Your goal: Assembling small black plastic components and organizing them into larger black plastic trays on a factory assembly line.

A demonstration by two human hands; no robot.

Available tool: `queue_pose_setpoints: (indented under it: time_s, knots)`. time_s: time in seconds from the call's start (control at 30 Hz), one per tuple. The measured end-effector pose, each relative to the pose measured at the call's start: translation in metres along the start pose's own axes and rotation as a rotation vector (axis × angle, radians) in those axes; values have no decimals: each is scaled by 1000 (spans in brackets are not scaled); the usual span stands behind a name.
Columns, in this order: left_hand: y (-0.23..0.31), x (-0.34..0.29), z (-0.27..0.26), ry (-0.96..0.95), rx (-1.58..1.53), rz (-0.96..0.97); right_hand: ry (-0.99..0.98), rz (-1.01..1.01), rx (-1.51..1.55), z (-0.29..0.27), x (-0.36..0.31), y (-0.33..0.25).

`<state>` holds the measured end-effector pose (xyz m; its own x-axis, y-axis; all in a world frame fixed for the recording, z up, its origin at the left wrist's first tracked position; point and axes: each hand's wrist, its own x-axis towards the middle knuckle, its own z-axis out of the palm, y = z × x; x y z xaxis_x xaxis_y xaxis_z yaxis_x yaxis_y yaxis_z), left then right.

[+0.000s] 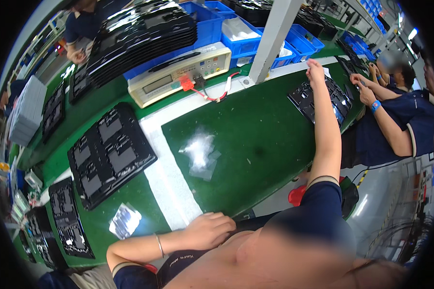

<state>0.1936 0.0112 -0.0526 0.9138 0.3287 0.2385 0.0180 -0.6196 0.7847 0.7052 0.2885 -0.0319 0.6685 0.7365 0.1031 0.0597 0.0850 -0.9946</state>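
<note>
My right arm is stretched far out to the right. At its end my right hand [315,73] is above a black moulded tray [301,98] at the table's far right, its fingers drawn together; whatever they hold, if anything, is too small to make out. My left hand [210,230] rests at the near table edge close to my body, fingers curled in and the palm hidden. Crumpled clear plastic film [198,151] lies on the green mat [255,139] between my hands. Left of my left hand is another shiny clear piece of film [125,220].
A thick black tray stack [112,154] with grey pads sits on the left. Behind it stand a beige test meter [181,77] with red leads, a tall black tray pile [140,43], blue bins [241,43] and a grey post [275,41]. Co-workers [390,115] sit at right.
</note>
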Motion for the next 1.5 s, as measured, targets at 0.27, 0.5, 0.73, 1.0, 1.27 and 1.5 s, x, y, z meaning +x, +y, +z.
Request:
queue_pose_setpoints:
  time_s: [0.27, 0.5, 0.73, 1.0, 1.27, 1.5]
  knots:
    - [1, -11, 6, 70, 183, 136, -1348, 126, -192, 38, -265, -74]
    - [22, -41, -14, 112, 413, 276, -2346, -333, -243, 82, -391, -113]
    - [54, -151, -67, 569, 785, -819, -1644, 169, 46, 164, -403, -81]
    - [35, -190, -98, 493, 534, -1003, -1308, -78, 56, 202, -421, -28]
    - [27, -195, -107, 669, 233, -1098, -1205, -224, -83, 190, -408, -26]
    - [39, -199, -103, 447, 690, -1017, -1328, -298, -106, 182, -427, -37]
